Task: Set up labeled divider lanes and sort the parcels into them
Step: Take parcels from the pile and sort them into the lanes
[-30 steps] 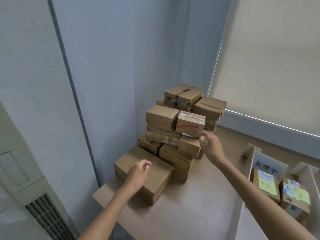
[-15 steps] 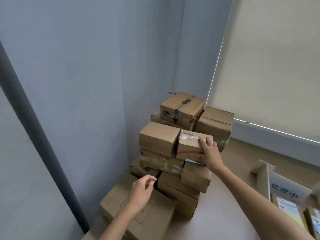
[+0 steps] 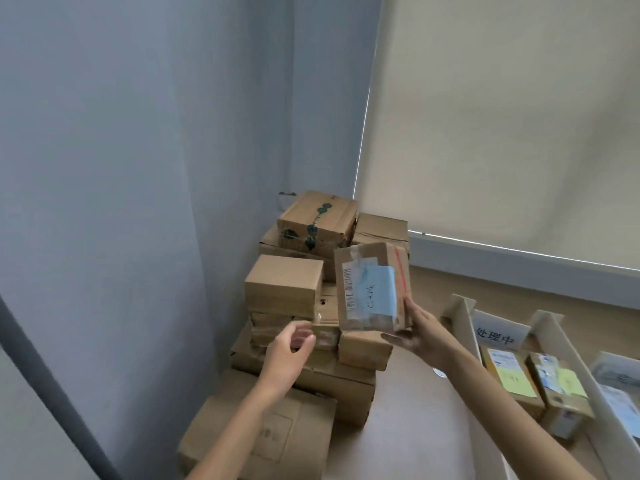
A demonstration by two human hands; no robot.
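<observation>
Right hand [image 3: 420, 336] grips a small parcel [image 3: 372, 285] by its lower corner, in front of the parcel stack [image 3: 284, 289]. The writing on its blue note [image 3: 379, 289] is unreadable. Left hand [image 3: 287, 351] hovers loosely curled, empty. Divider sign [image 3: 495, 332] reads 处理中.

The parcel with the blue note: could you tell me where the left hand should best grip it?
Probably its left edge, from the left: the parcel with the blue note is upright, the right hand grips only its lower right corner, and the left hand is free nearby.
</observation>
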